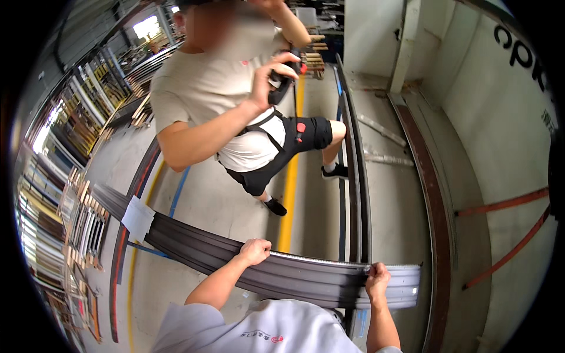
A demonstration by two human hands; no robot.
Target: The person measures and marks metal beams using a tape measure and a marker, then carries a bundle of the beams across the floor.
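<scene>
A long dark grey ribbed metal panel [306,276] lies crosswise in front of me, its far edge lined with a pale strip. My left hand [255,252] is closed over that far edge near the middle of the panel. Close to the panel's right end, my right hand [378,280] is curled tight at the same edge; its fingertips are partly hidden. Toward the left, a white sheet of paper [138,218] rests on the panel.
Across the panel stands another person [218,100], holding a black object with red parts [283,79]. Dark rails [356,176] run away under the panel's right part; another rail [120,259] crosses at left. Racks of long profiles [88,106] line the left. Red bars [500,203] stick out at right.
</scene>
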